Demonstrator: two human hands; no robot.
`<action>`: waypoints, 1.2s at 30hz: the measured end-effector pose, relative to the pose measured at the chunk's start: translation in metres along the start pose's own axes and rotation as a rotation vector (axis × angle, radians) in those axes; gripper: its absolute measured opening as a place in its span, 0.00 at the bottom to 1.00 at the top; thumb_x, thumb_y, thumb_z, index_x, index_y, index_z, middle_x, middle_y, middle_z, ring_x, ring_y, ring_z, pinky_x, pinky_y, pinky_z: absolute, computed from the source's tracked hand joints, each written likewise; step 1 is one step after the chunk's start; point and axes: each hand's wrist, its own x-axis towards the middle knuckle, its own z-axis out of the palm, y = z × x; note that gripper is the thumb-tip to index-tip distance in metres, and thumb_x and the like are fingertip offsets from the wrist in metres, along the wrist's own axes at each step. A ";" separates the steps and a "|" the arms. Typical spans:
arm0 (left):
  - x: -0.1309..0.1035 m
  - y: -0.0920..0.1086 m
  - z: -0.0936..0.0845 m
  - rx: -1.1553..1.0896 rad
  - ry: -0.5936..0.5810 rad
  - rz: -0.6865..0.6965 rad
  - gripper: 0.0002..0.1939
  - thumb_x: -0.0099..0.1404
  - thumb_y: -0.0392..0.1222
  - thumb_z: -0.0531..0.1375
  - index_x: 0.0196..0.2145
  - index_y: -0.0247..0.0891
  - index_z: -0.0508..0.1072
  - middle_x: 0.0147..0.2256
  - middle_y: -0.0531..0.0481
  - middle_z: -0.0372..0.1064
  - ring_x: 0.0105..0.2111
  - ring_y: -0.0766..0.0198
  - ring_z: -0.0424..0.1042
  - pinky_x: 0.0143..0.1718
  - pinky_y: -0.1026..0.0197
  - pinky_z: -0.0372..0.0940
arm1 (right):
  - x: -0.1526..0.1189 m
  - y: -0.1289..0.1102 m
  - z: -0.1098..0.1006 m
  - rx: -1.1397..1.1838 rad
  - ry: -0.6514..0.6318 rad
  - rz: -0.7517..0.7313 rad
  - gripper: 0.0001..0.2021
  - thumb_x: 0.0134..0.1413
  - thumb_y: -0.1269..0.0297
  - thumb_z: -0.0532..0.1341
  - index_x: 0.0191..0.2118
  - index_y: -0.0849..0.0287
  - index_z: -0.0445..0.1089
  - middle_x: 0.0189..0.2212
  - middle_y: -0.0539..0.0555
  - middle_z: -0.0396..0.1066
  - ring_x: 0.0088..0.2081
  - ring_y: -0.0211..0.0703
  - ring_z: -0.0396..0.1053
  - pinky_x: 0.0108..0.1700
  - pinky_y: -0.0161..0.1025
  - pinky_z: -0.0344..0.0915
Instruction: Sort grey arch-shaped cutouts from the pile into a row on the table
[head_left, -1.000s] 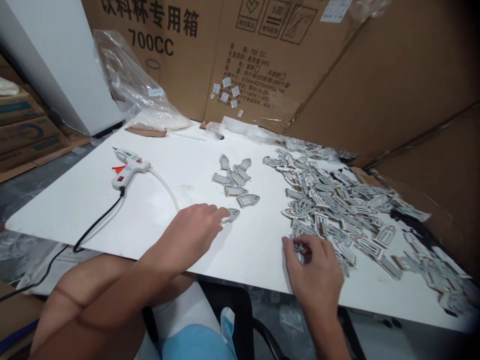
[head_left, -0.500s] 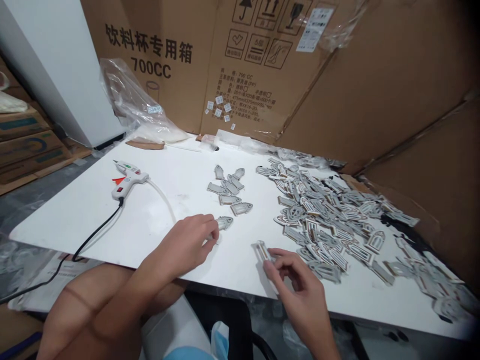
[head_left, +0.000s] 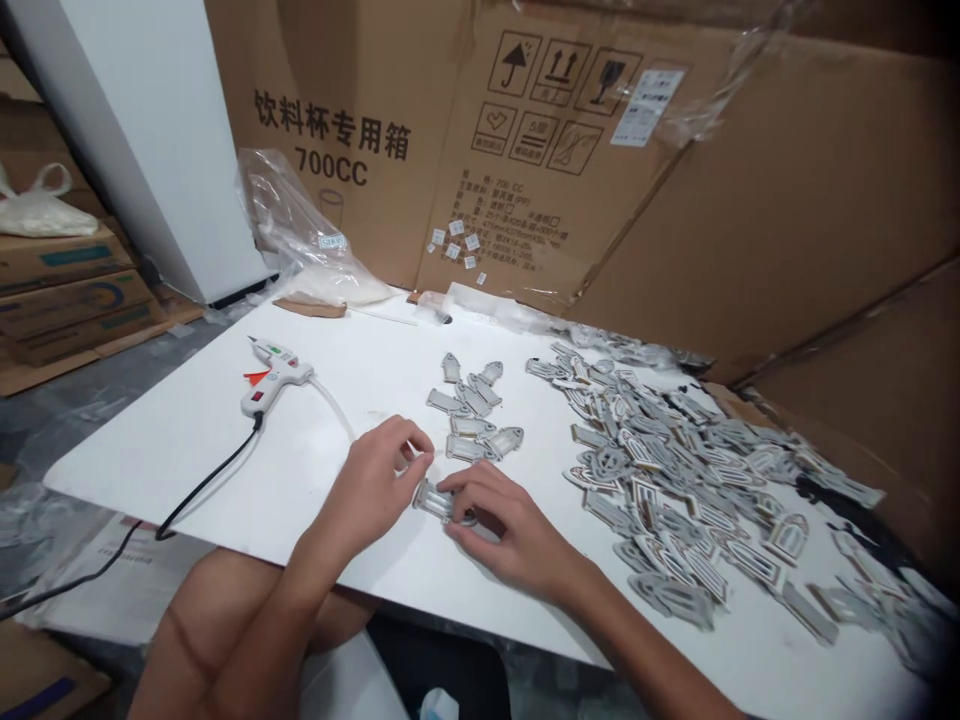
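Note:
Near the table's front edge, my right hand (head_left: 510,520) is closed around a small grey window-shaped piece (head_left: 433,499), its fingers and thumb at the piece's right end. Just left of that piece is my left hand (head_left: 382,475), thumb and forefinger pressed together; anything between their tips is too small to make out. Beyond both hands lies a small group of similar grey pieces (head_left: 472,396), some overlapping. A large heap of grey and white pieces (head_left: 660,460) spreads over the table's right side.
On the left of the white table (head_left: 187,440) lies a glue gun (head_left: 276,378) with a black cable (head_left: 210,475). A clear plastic bag (head_left: 315,245) leans against a large cardboard box (head_left: 375,60) at the back. Plastic wrap lies along the rear edge.
My right hand has moved left with its grey piece, up to my left hand. The piece formerly beside my left hand now lies with the small group. The camera view has shifted.

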 end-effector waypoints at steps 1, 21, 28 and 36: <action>-0.002 0.000 -0.003 -0.047 0.026 -0.038 0.06 0.76 0.37 0.60 0.41 0.41 0.78 0.41 0.51 0.78 0.39 0.61 0.75 0.44 0.57 0.69 | 0.010 0.004 0.000 0.010 -0.036 -0.045 0.06 0.70 0.69 0.67 0.41 0.52 0.71 0.56 0.55 0.77 0.50 0.50 0.71 0.50 0.49 0.68; -0.028 -0.001 -0.005 0.070 -0.075 -0.266 0.07 0.69 0.39 0.64 0.34 0.45 0.83 0.25 0.56 0.71 0.26 0.64 0.66 0.31 0.59 0.59 | 0.032 0.021 0.000 0.187 -0.087 -0.089 0.22 0.67 0.72 0.68 0.63 0.50 0.69 0.51 0.55 0.76 0.52 0.49 0.74 0.54 0.49 0.71; -0.035 -0.005 0.011 0.202 0.048 -0.130 0.07 0.71 0.33 0.63 0.34 0.42 0.78 0.34 0.53 0.76 0.36 0.60 0.73 0.40 0.55 0.64 | 0.033 0.022 0.001 0.189 -0.088 -0.096 0.23 0.68 0.71 0.68 0.64 0.49 0.68 0.51 0.55 0.76 0.51 0.49 0.74 0.54 0.49 0.71; -0.041 -0.006 0.014 0.371 0.075 -0.021 0.08 0.75 0.34 0.61 0.36 0.42 0.76 0.36 0.50 0.74 0.39 0.57 0.73 0.43 0.52 0.67 | 0.033 0.024 0.003 0.178 -0.083 -0.111 0.24 0.69 0.71 0.68 0.65 0.49 0.67 0.52 0.56 0.76 0.52 0.50 0.74 0.54 0.50 0.73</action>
